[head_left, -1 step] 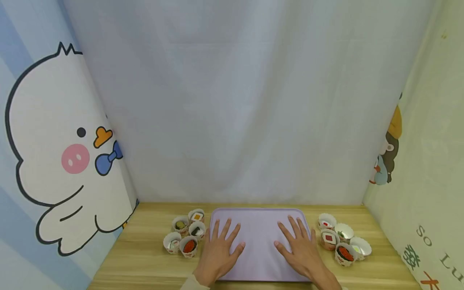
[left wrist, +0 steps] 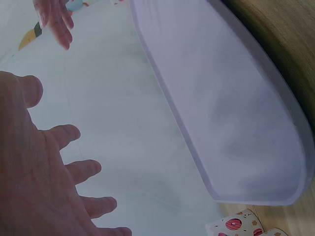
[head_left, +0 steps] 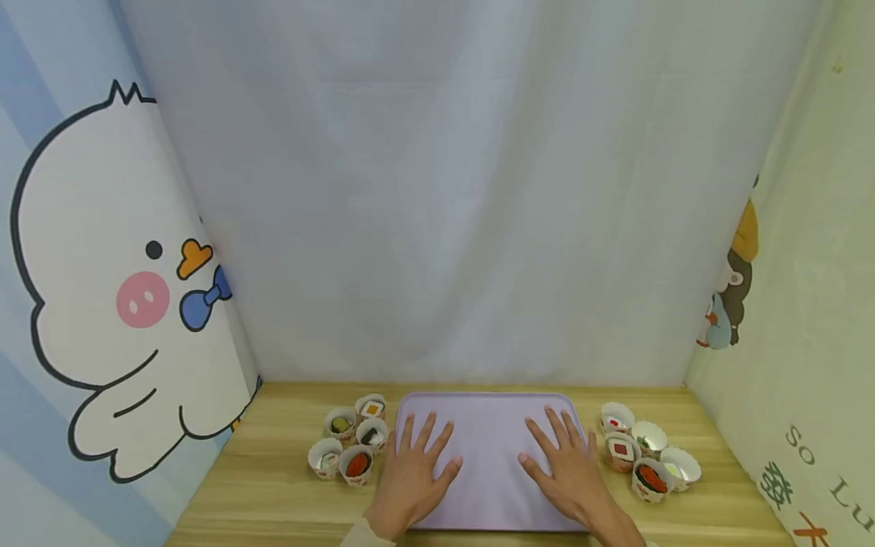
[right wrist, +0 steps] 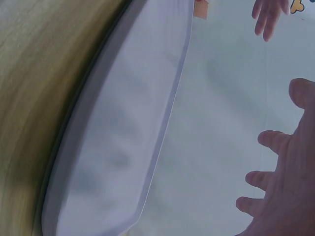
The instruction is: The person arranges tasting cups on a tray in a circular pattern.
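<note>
A lilac rectangular tray [head_left: 488, 456] lies on the wooden table in the head view. Over its left part my left hand [head_left: 410, 475] is held palm down, fingers straight and spread, holding nothing. My right hand [head_left: 573, 477] hovers likewise over the right part, fingers fanned out. Both wrist views show a gap between the palms and the tray. Nearest the left hand stand several paper baking cups, among them one with a red-topped sushi piece [head_left: 357, 465]. More cups stand right of the right hand, including one with a red-topped piece [head_left: 651, 479].
The left cups also hold an orange-square piece [head_left: 372, 409] and a green-topped piece [head_left: 339, 424]. At right, a dark-red-square piece [head_left: 620, 449] sits in its cup. A pale curtain [head_left: 437, 228] closes off the back, with printed cloths on both sides.
</note>
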Motion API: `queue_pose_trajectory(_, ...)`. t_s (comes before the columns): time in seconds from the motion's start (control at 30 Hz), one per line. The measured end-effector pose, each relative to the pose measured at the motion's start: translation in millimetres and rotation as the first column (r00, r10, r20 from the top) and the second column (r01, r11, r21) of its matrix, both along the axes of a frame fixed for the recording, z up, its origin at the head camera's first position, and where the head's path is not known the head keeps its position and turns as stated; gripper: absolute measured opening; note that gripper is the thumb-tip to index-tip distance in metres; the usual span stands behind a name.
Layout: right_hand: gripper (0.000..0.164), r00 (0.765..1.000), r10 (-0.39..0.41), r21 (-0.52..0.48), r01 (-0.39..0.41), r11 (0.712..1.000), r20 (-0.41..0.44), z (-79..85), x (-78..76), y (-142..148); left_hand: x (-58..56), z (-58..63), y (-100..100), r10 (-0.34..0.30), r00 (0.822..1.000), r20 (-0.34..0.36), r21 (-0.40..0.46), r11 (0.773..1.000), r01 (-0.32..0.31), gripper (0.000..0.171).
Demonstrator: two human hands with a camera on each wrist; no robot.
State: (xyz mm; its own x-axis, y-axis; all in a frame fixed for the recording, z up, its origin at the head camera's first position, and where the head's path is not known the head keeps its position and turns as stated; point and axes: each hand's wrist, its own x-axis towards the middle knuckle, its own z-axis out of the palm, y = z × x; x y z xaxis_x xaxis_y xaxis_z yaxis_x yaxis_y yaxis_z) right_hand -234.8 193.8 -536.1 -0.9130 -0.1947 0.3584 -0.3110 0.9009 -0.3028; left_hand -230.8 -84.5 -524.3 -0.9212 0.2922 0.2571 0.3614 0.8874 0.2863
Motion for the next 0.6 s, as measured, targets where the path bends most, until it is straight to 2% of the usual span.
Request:
queue_pose_trajectory(0.1,0.06,1.0,-0.003,0.004,0.002,1.0,0.01,-0.7,3.5,-1,4.8,-1.9,-2,-0.001,1.0,0.005,0.008,1.0,0.001,0.061)
queue_pose_trajectory(0.27,0.061,1.0,-0.006,0.009,0.006,1.0,0.012,2.5,4.5,4,5.2,-2.4,-6,0.0,1.0,-0.012,0.021,1.0,0.001,0.061)
queue_pose_trajectory(0.6,0.062,0.998,-0.048,-0.009,0.048,0.999,-0.029,5.9,19.4,26,11.7,-5.2,-19,-0.001,1.0,-0.026,0.031,1.0,0.002,0.06)
